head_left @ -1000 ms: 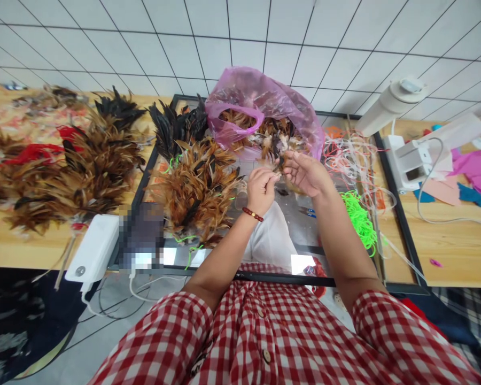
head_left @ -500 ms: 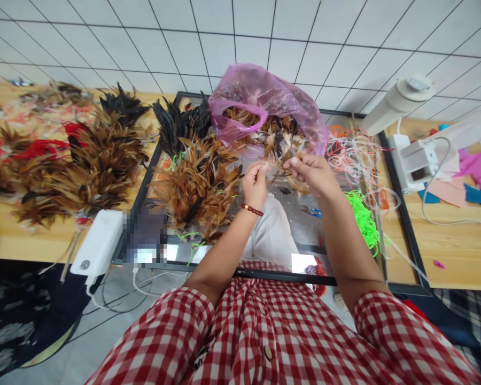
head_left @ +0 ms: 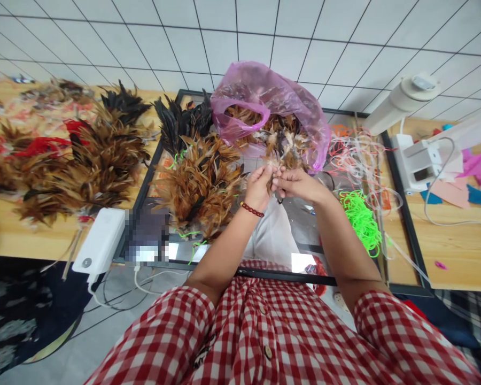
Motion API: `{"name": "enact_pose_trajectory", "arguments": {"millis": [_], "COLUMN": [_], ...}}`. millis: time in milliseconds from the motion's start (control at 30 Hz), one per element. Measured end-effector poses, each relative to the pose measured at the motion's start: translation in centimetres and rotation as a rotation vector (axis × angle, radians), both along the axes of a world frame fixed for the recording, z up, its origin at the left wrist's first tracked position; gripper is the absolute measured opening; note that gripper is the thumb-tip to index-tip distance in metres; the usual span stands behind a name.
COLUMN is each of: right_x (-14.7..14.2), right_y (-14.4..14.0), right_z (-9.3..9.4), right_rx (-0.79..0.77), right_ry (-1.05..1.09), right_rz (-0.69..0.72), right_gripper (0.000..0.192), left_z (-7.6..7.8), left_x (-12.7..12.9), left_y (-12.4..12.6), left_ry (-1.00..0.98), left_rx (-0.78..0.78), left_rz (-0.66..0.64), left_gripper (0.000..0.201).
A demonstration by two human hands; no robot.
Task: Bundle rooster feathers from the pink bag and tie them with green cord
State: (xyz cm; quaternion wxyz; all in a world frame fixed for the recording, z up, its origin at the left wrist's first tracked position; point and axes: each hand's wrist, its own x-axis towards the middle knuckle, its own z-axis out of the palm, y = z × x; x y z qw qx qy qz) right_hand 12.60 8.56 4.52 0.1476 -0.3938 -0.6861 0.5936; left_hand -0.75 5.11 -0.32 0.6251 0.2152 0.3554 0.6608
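My left hand [head_left: 258,188] and my right hand [head_left: 296,184] meet above a black-framed mirror [head_left: 401,214], fingertips pinched together on a few small brown feathers [head_left: 273,184]. A beaded red bracelet [head_left: 252,209] sits on my left wrist. Just beyond the hands lies an open pink plastic bag [head_left: 264,99] with loose brown and white feathers inside. A heap of tied brown and black feather bundles [head_left: 198,176] lies to the left of my left hand on the mirror.
More feather bundles [head_left: 88,160] and red ones cover the wooden table at left. A white power bank [head_left: 98,241] with cables lies at the front left. Neon green cords [head_left: 361,219], pale cords, a white device [head_left: 419,160] and coloured paper scraps sit at right.
My hands have come together and slightly nearer to me, closing on the small feathers; half a second ago they were apart, drawing feathers from the bag's mouth.
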Motion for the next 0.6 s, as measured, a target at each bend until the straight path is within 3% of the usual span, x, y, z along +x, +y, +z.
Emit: {"name": "enact_pose_trajectory", "arguments": {"millis": [100, 233, 433, 600], "right_x": [1.0, 1.4, 0.8, 1.3], "right_y": [0.3, 0.7, 1.1, 1.0], "right_z": [0.4, 0.5, -0.3, 0.1], "right_rx": [0.091, 0.125, 0.224, 0.625], "right_ry": [-0.008, 0.189, 0.212, 0.070], "right_rz": [-0.076, -0.278, -0.276, -0.130], "right_gripper": [0.032, 0.038, 0.034, 0.015], "left_z": [0.1, -0.3, -0.8, -1.0], "left_x": [0.1, 0.3, 0.5, 0.4], "left_y": [0.1, 0.4, 0.5, 0.5], "left_ry": [0.017, 0.092, 0.128, 0.184], "left_rx": [-0.010, -0.010, 0.024, -0.040], "left_rz": [0.059, 0.114, 0.109, 0.160], "left_gripper": [0.040, 0.033, 0.028, 0.027]}}
